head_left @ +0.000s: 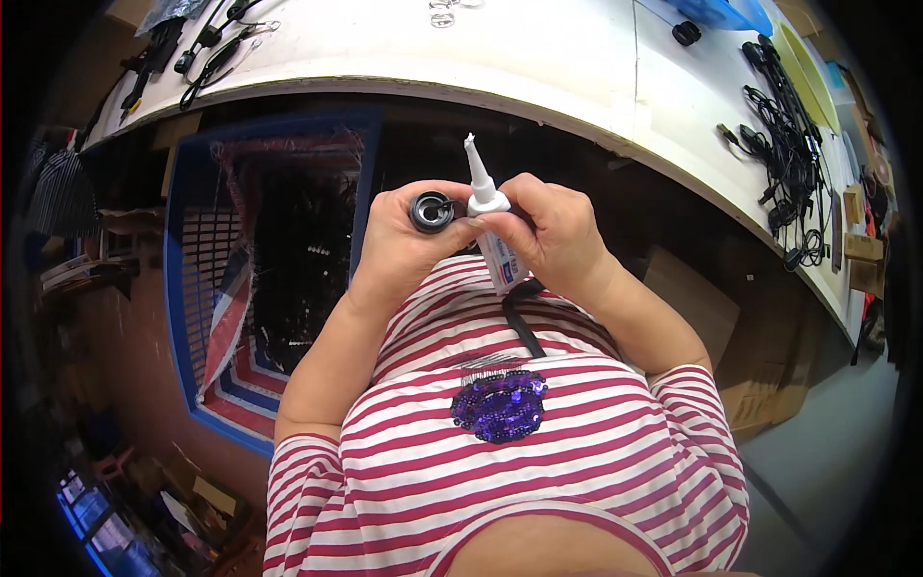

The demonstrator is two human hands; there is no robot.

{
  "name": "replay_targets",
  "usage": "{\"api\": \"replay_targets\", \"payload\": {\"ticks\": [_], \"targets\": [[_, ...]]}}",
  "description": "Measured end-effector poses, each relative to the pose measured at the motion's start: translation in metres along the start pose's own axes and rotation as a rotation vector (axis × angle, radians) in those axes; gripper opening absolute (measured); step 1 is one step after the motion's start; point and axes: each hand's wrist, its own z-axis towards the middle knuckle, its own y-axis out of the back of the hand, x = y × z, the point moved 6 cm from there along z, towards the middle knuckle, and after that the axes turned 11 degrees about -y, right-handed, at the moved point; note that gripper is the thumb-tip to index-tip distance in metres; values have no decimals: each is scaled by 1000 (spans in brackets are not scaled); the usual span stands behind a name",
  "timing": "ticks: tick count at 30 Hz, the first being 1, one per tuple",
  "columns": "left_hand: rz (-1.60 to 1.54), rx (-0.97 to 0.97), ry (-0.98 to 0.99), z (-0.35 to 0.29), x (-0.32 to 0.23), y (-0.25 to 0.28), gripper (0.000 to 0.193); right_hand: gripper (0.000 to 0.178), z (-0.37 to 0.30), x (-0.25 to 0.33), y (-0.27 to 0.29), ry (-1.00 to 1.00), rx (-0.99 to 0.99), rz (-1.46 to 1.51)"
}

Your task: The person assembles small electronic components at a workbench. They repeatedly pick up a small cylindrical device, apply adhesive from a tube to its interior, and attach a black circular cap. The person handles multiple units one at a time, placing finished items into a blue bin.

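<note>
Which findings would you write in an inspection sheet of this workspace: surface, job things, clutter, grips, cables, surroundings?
Surface: long white tabletop across the view's top.
Job's things: black round hollow-ended part; white tube with tapered nozzle.
Clutter: small pale rings on the tabletop.
Grips: left grip holds the black part; right grip pinches the tube.
Cables: tangled black cables at the tabletop's right; more at its left.
Surroundings: blue plastic crate with red, white and blue striped liner at left; brown cardboard at right.

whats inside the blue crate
The blue crate holds a red, white and blue striped lining and a dark heap with small bright glints, too dim to identify. Whatever lies beneath the heap is covered.
</note>
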Motion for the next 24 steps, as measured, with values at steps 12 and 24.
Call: {"api": "replay_targets", "payload": {"ticks": [12,24], "targets": [[-63,69,19,4,5,-11,23,21,-7,-9,0,21,14,166],[-9,70,-82,2,1,-12,16,23,-6,-4,0,53,39,183]]}}
